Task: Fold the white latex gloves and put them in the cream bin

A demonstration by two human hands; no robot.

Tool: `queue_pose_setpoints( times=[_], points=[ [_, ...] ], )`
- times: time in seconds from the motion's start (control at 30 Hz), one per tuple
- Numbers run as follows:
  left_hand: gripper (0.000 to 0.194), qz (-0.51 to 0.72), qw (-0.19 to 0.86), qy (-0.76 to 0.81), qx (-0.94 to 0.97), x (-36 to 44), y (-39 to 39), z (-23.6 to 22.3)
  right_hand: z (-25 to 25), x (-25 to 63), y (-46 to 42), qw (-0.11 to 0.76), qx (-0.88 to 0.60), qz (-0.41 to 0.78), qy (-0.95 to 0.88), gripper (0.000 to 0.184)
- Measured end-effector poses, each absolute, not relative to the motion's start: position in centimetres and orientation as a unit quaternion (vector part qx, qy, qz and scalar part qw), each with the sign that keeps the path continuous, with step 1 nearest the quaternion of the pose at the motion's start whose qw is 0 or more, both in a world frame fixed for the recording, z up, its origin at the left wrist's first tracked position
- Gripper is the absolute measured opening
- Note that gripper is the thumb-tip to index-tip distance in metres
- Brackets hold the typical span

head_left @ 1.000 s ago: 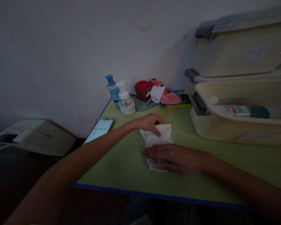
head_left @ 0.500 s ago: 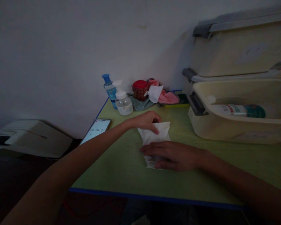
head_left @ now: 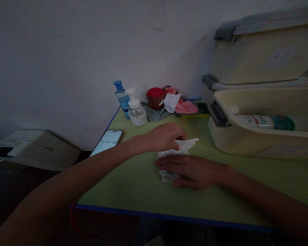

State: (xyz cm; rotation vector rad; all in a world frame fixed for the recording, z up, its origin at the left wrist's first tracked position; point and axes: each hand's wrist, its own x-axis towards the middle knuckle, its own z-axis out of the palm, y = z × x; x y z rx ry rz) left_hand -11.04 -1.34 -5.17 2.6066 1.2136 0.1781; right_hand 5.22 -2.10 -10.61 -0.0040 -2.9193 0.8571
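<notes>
A white, soft, thin packet [head_left: 168,176] lies on the green tabletop [head_left: 133,177], wrinkled and partly covered by both hands. I cannot tell whether it is paper, cloth or plastic, and something rounded shows at its near end. My left hand [head_left: 166,136] is closed on the packet's far part, thumb toward me, with a folded flap sticking out to the right. Palm down, my right hand [head_left: 192,169] rests across the nearer part, fingers stretched out flat to the left.
A phone [head_left: 109,139] showing a timer lies at the left edge. Behind stand a blue bottle [head_left: 123,100], a pump bottle [head_left: 138,114], a red-lidded container [head_left: 154,99] and pink cloth [head_left: 187,107]. At right, a cream bin [head_left: 251,145] holds a white-and-green bottle [head_left: 269,122].
My left hand has moved right, drawing the packet's far flap to the right and folding it. The right hand stays almost in place on the near part. The phone's timer has advanced.
</notes>
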Motion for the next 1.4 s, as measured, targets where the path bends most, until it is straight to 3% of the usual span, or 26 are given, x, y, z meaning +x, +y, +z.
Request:
queue_pose_setpoints(
  times=[0.37, 0.87, 1.4],
  points=[
    [0.008, 0.028, 0.033, 0.401, 0.915, -10.9, -3.1, -5.6, -11.3, 5.4, -2.2, 0.049, 0.006, 0.222, -0.974, 0.060],
    [0.012, 0.017, 0.038, 0.450, 0.892, -12.0, -1.3, -5.3, -9.9, 6.7, -3.2, -0.002, -0.009, 0.198, -0.980, 0.075],
    [0.013, -0.003, -0.040, 0.415, 0.909, -9.5, -5.3, -5.4, -10.4, 6.6, -3.3, 0.003, 0.003, 0.229, -0.973, 0.082]
  ],
)
